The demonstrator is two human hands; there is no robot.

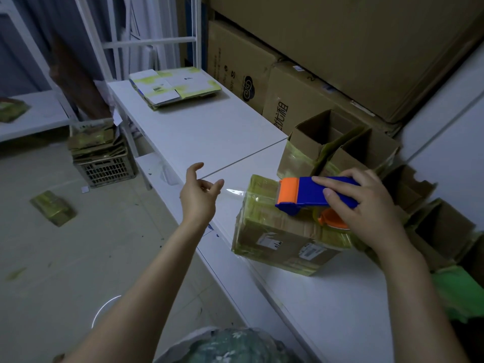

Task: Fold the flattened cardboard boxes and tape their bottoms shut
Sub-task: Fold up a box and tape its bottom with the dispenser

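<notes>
A small cardboard box (282, 239) wrapped in yellowish tape lies on the white table (209, 134), its taped face up. My right hand (366, 205) grips a blue and orange tape dispenser (311, 192) that rests on top of the box. A clear strip of tape (233, 192) stretches from the dispenser's orange end leftward to my left hand (199, 195), which pinches its free end above the table's front edge. A stack of flattened boxes (175, 86) lies at the table's far end.
Several folded open-topped boxes (337, 148) stand behind and to the right of the box. Big brown cartons (314, 61) are stacked along the wall. On the floor at left sit a plastic crate (104, 163) piled with flattened boxes and a loose taped box (53, 208).
</notes>
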